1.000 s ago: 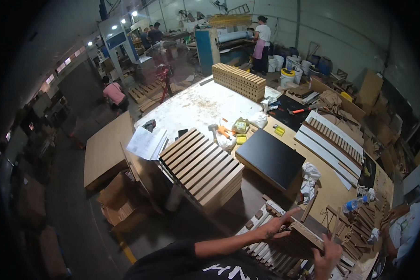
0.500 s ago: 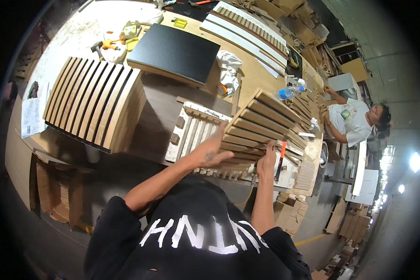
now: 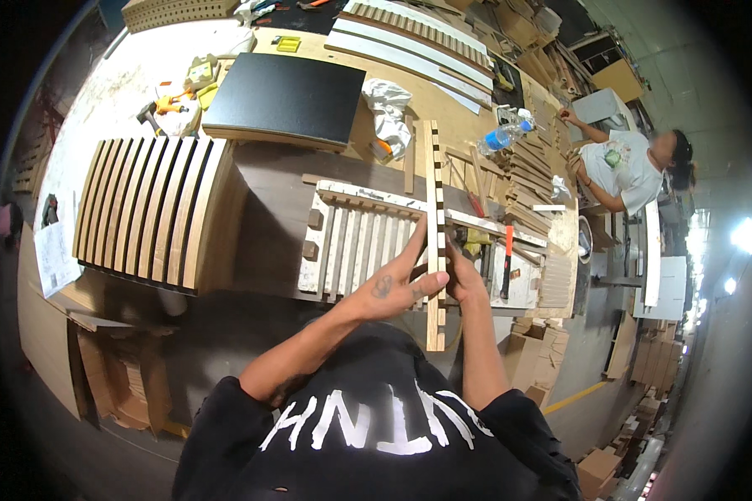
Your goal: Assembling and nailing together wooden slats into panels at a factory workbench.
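A slatted wooden panel [image 3: 433, 321] stands nearly edge-on before me, its slat ends showing as alternating light and dark blocks along a thin strip. My left hand [image 3: 397, 288] grips it from the left, the thumb lying across the near edge. On the other side my right hand [image 3: 465, 277] holds it too, its fingers partly hidden by the panel. Beneath lies a white slotted frame [image 3: 332, 190] with parallel grey strips, on the bench. Close to the right hand, a hammer [image 3: 508, 255] with a red and black handle rests on the frame's right part.
At left stands a curved slatted wooden piece [image 3: 146, 213]; behind it lies a black-topped board [image 3: 284, 96]. A white cloth [image 3: 386, 113], water bottle [image 3: 505, 136] and loose wood strips [image 3: 530, 171] lie farther back. Another person [image 3: 622, 163] works at the right end.
The slatted panel has turned from showing its broad slatted face to standing edge-on. Both hands have turned with it, uncovering more of the white frame. My view has shifted slightly.
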Available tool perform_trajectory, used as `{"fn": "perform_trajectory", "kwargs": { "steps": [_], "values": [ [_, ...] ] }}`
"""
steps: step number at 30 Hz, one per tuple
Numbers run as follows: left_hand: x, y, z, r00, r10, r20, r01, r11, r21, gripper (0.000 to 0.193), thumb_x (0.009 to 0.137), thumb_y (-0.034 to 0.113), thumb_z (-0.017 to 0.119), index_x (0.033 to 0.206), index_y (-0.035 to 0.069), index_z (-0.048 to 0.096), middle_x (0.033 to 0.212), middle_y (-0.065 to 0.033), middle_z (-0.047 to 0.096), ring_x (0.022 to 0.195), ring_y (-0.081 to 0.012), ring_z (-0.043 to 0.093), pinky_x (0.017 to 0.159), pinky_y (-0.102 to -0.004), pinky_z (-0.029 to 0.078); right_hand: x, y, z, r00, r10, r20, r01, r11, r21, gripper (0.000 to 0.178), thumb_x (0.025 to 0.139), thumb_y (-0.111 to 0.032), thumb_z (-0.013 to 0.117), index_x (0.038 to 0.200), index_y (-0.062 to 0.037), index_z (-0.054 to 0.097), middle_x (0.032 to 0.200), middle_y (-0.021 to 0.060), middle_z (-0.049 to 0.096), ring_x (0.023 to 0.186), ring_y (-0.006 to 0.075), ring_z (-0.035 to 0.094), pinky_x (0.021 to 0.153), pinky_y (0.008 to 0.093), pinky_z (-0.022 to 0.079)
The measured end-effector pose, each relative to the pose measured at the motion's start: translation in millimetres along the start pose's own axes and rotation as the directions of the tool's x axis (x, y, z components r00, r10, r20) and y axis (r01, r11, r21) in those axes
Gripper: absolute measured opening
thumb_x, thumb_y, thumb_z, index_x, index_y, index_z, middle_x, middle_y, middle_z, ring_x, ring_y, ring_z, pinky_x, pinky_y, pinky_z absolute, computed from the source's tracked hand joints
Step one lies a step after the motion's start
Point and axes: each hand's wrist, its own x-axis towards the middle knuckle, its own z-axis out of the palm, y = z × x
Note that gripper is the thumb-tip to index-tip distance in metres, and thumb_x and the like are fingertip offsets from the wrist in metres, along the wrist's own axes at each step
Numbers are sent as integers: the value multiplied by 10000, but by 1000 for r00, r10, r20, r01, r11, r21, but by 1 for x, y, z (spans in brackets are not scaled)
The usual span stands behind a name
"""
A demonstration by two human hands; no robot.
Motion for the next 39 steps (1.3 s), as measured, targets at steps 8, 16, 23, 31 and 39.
{"fn": "perform_trajectory", "kwargs": {
  "steps": [8, 16, 23, 31, 39],
  "values": [
    [-18, 12, 13, 999, -15, 45, 17, 999, -43, 955, 964, 326, 615, 1540, -46, -49, 1600, -255, 100, 1484, -289, 108, 1195, -368, 100, -10, 3, 5, 1000, -6, 19, 5, 1000, 28, 472, 958, -411, 618, 1265, -55, 579, 1092, 122, 654, 978, 244, 635, 855, 405, 534],
    [-38, 8, 14, 997, -62, 53, 65, 996, -66, 964, 956, 287, 635, 1539, -47, -56, 1604, -245, 90, 1481, -286, 123, 1194, -375, 111, -9, 10, -1, 997, -57, 53, 58, 998, -24, 673, 869, -522, 700, 1288, -8, 583, 1245, 129, 635, 1097, 244, 601, 930, 385, 478],
    [-47, 0, 8, 997, -74, 26, 75, 996, -46, 917, 946, 243, 640, 1556, -23, 8, 1596, -217, 160, 1469, -271, 168, 1188, -369, 142, -5, 20, -14, 989, -150, 11, 150, 989, -19, 634, 890, -498, 691, 1299, -25, 586, 1308, 107, 598, 1215, 227, 513, 1052, 380, 357],
    [-43, -107, -48, 733, -448, -512, 458, 881, -114, 532, 964, 348, 639, 1295, -49, 514, 1149, -130, 637, 1050, -185, 576, 917, -343, 472, 21, 37, -2, 879, -427, -210, 334, 868, -368, 625, 894, -386, 728, 1305, 50, 549, 1245, 155, 603, 1146, 223, 550, 990, 328, 410],
    [-52, -178, -56, 761, -52, -646, 402, 820, 408, 611, 944, 493, 561, 1157, -79, 533, 1047, -290, 628, 937, -405, 592, 921, -485, 461, 51, 69, -3, 880, -387, -275, 261, 878, -401, 450, 936, -265, 665, 1300, -12, 589, 1287, 136, 582, 1183, 250, 547, 989, 382, 453]
  ]
}}
